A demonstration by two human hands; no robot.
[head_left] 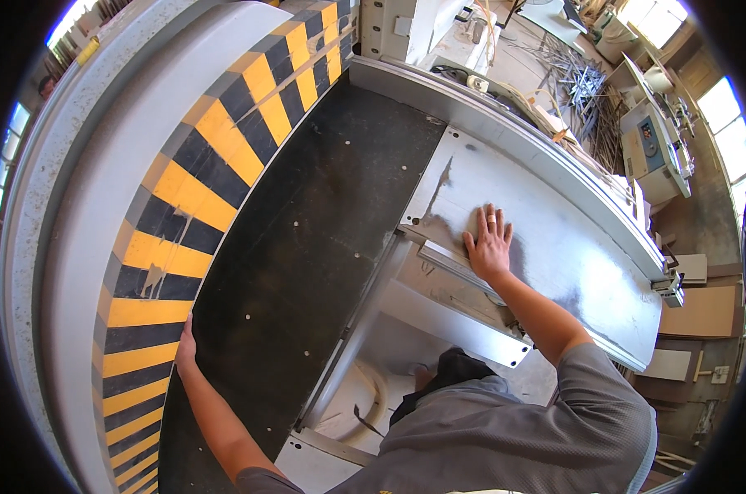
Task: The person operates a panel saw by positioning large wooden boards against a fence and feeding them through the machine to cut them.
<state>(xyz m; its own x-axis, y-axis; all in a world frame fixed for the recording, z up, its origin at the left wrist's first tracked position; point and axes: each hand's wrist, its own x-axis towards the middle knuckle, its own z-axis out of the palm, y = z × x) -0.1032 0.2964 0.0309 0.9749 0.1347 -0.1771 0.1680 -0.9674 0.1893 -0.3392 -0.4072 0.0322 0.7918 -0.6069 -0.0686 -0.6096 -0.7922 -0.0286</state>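
My right hand [490,247] lies flat on a shiny grey metal table plate [546,210], its fingers spread and a ring-like band on one of them. Nothing is in it. Over on the left, my left hand [185,346] rests against the lower edge of a long beam painted in yellow and black stripes [204,169]. It shows edge-on with the fingers stretched out. Between the two hands spreads a dark, flat bed [307,214] dotted with small pale round spots.
A long metal rail [521,123] borders the table plate. Beyond it lies a heap of thin metal strips [575,86] on the floor, with a machine with a control panel [653,148] nearby. An open gap with a metal crosspiece [455,321] is before my body.
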